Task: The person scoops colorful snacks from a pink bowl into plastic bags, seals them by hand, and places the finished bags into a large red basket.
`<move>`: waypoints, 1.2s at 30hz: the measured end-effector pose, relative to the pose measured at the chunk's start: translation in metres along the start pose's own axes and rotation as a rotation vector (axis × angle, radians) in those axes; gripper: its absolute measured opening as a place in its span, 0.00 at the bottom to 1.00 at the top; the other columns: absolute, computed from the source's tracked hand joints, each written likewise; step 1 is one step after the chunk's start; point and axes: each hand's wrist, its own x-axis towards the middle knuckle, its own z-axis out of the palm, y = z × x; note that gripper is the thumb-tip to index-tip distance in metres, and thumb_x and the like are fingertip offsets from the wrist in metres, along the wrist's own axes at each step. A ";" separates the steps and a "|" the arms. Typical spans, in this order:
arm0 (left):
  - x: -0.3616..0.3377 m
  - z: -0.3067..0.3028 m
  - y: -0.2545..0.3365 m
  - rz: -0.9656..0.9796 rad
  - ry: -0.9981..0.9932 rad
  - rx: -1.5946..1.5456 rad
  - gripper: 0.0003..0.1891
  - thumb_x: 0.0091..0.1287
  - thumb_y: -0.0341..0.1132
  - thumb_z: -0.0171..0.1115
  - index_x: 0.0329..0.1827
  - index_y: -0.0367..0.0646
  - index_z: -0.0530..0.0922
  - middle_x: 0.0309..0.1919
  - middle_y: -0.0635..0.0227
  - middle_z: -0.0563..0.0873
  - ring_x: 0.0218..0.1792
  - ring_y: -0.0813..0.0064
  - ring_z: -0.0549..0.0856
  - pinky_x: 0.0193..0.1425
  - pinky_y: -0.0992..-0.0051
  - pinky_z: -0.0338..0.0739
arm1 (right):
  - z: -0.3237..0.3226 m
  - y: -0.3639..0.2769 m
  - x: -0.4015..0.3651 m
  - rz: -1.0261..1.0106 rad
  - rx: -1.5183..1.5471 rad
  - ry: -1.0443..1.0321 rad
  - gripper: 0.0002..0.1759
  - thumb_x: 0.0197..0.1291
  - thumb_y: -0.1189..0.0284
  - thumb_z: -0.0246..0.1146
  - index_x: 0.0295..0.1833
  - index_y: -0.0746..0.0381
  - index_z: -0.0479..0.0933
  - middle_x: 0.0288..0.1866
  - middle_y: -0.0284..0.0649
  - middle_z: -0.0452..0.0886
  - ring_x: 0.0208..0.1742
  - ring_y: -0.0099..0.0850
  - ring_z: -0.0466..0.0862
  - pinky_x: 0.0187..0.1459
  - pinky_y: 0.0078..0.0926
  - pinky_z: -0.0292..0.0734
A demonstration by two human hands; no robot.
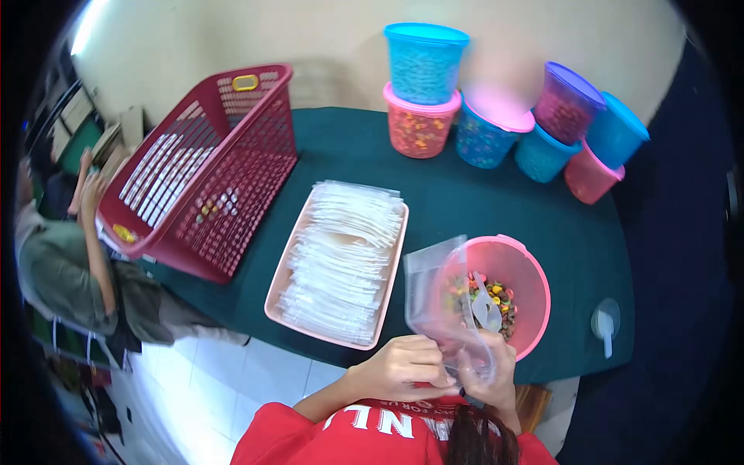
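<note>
My left hand [415, 368] is closed on the lower edge of a clear plastic bag [434, 291]. On the bag's other side, my right hand [492, 372] grips it too, with fingers partly hidden behind the film. The bag stands up from my hands and overlaps the left side of a pink tub [535, 287]. Inside the tub lie colourful small candies or cereal pieces [508, 302], with a whitish translucent scoop [484, 306] resting on them. Left of the bag, a pale pink tray [279, 287] holds rows of stacked clear plastic bags [337, 263].
A maroon basket [256, 167] with packed items stands at the left. Several lidded tubs [422, 66] line the back. A small clear cup [606, 318] with a spoon sits at the right on the green tablecloth [573, 248]. Another person [70, 263] is at far left.
</note>
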 end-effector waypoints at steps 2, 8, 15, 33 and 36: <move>0.002 0.006 0.010 -0.021 0.140 0.050 0.10 0.42 0.29 0.72 0.26 0.42 0.78 0.24 0.70 0.80 0.32 0.71 0.80 0.35 0.77 0.74 | -0.012 0.006 0.005 -0.062 0.028 -0.051 0.12 0.47 0.83 0.60 0.40 0.68 0.71 0.35 0.46 0.80 0.36 0.34 0.82 0.39 0.27 0.77; -0.007 0.015 0.013 -0.325 0.725 0.560 0.31 0.42 0.34 0.72 0.52 0.36 0.73 0.47 0.55 0.75 0.45 0.62 0.77 0.49 0.71 0.71 | -0.045 0.023 -0.003 -0.054 0.246 -0.250 0.15 0.43 0.85 0.58 0.40 0.67 0.74 0.35 0.46 0.81 0.36 0.36 0.83 0.40 0.28 0.77; -0.020 0.073 0.006 -0.452 0.932 0.252 0.24 0.50 0.26 0.67 0.53 0.37 0.73 0.40 0.61 0.78 0.29 0.83 0.77 0.31 0.85 0.71 | -0.077 0.043 -0.017 0.125 0.322 -0.448 0.16 0.42 0.85 0.58 0.42 0.69 0.73 0.33 0.45 0.81 0.33 0.29 0.82 0.35 0.21 0.76; -0.025 0.099 -0.006 -0.427 1.008 0.478 0.11 0.51 0.17 0.61 0.37 0.36 0.81 0.36 0.58 0.81 0.21 0.83 0.78 0.19 0.88 0.72 | -0.100 0.041 -0.031 0.436 0.696 -0.495 0.17 0.51 0.84 0.54 0.49 0.74 0.67 0.39 0.50 0.79 0.35 0.29 0.82 0.37 0.21 0.76; -0.022 0.089 -0.006 -0.484 0.913 0.437 0.10 0.52 0.21 0.63 0.39 0.36 0.81 0.37 0.60 0.82 0.21 0.85 0.79 0.21 0.87 0.73 | -0.094 0.030 -0.030 0.479 0.757 -0.441 0.18 0.51 0.83 0.54 0.50 0.74 0.66 0.40 0.51 0.79 0.34 0.30 0.82 0.37 0.23 0.77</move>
